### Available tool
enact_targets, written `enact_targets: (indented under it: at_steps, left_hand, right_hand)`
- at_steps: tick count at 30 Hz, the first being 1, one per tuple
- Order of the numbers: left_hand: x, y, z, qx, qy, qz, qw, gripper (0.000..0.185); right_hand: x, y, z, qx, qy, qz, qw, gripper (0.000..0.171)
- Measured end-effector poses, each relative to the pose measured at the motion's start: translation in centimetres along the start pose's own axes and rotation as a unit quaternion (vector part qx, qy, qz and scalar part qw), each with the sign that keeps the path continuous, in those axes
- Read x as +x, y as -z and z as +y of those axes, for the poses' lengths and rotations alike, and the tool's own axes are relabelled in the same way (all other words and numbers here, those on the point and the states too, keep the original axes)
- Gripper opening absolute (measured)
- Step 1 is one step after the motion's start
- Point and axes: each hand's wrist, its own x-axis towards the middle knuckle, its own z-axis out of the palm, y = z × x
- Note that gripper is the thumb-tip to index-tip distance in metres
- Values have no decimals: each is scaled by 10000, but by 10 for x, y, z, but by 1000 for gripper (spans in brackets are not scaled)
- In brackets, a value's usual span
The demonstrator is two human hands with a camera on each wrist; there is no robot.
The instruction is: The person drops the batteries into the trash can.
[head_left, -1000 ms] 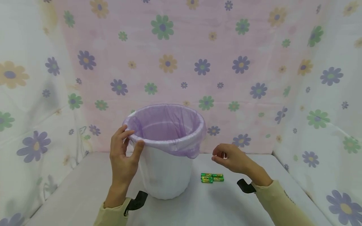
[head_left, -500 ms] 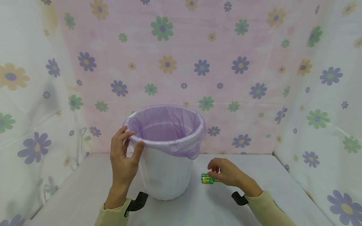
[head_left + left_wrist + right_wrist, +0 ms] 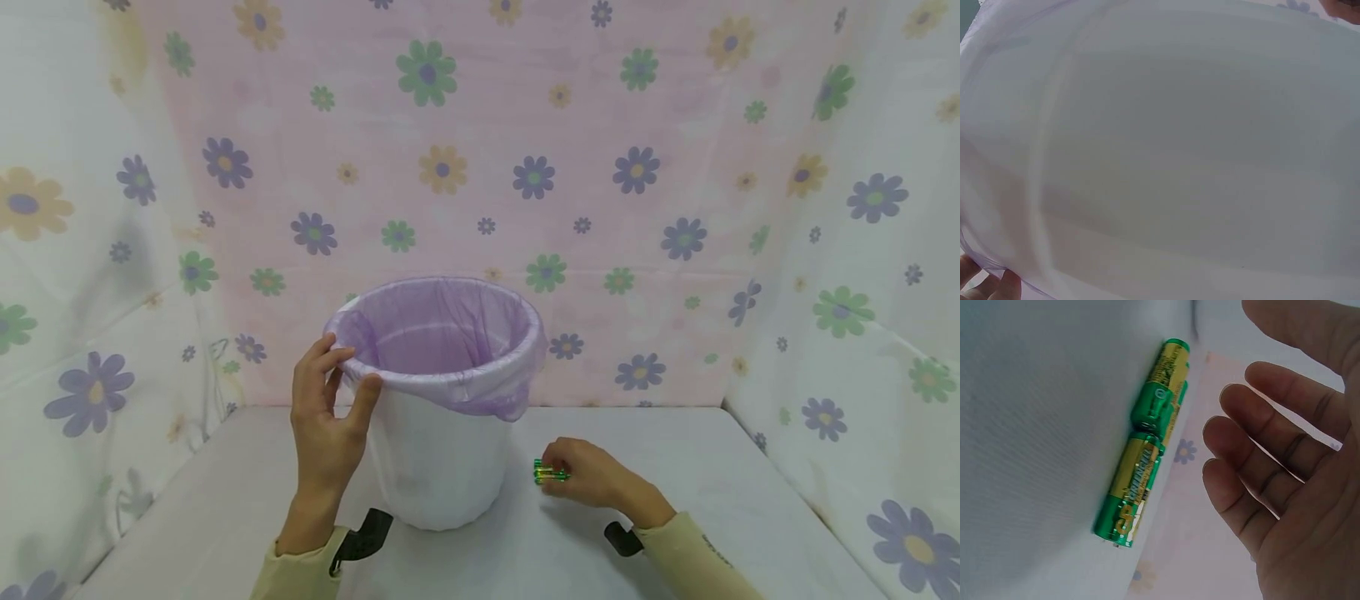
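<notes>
A white trash can stands on the table, lined with a translucent purple trash bag folded over its rim. My left hand grips the rim on the left side, fingers over the edge and thumb on the outer wall. In the left wrist view its fingertips show at the bag's edge. To the right of the can, my right hand is low at several green and gold batteries, partly covering them. The right wrist view shows these batteries lying in rows, apart from the loosely bent fingers.
The white tabletop reaches back to a pink flowered cloth, with white flowered cloth on both sides. A black wrist camera mount sits at my right sleeve, and another black mount at my left.
My right hand has moved down and a little left, from above and right of the batteries to right at them. The left hand and the trash can have stayed put.
</notes>
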Motion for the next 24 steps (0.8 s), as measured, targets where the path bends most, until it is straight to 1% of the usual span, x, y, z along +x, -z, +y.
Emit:
enact_targets:
  at_steps: [4, 7, 14, 20, 24]
  left_hand:
    - [0, 0, -1, 9, 37, -16, 10000, 36]
    - [-1, 1, -1, 6, 56, -27, 10000, 37]
    - [-1, 1, -1, 68, 108, -72, 9999, 37]
    - [-1, 1, -1, 59, 109, -74, 9999, 38]
    - [-1, 1, -1, 68, 127, -73, 9999, 38]
  right_hand:
    - [1, -4, 3, -131, -44, -142, 9998, 33]
    - [2, -6, 4, -283, -66, -195, 9994, 34]
    - [4, -13, 7, -587, -51, -241, 9980, 32]
    - [5, -13, 6, -644, -10, -250, 9976, 28]
    - [7, -14, 6, -550, -35, -339, 9979, 24]
